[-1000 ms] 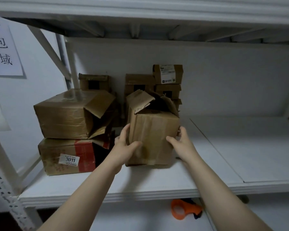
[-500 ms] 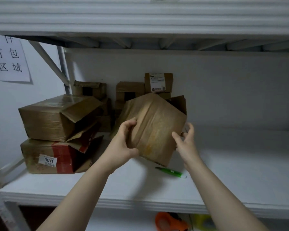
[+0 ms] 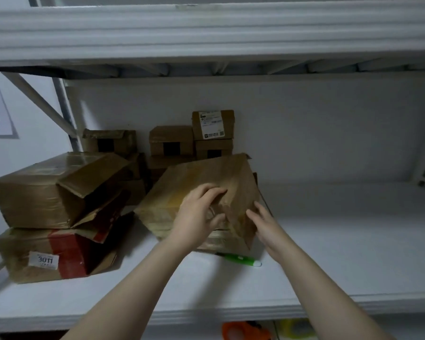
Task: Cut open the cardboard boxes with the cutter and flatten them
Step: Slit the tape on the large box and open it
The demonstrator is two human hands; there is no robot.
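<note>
Head cam: tilted cardboard box (image 3: 194, 175), left hand (image 3: 196, 212) curled, gripping its top face, right hand (image 3: 268, 224) straight-fingered against its side. Green cutter (image 3: 241, 259) lies on the shelf (image 3: 329, 253) just below the right hand.

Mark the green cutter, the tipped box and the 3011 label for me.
green cutter (image 3: 237, 258): head view, its body.
tipped box (image 3: 206, 173): head view, upper face.
3011 label (image 3: 45, 260): head view, the digits.

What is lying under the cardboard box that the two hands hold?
A green cutter lies on the white shelf below the near edge of the box, its pale tip pointing right. Its other end, and anything deeper under the box, is covered.
</note>
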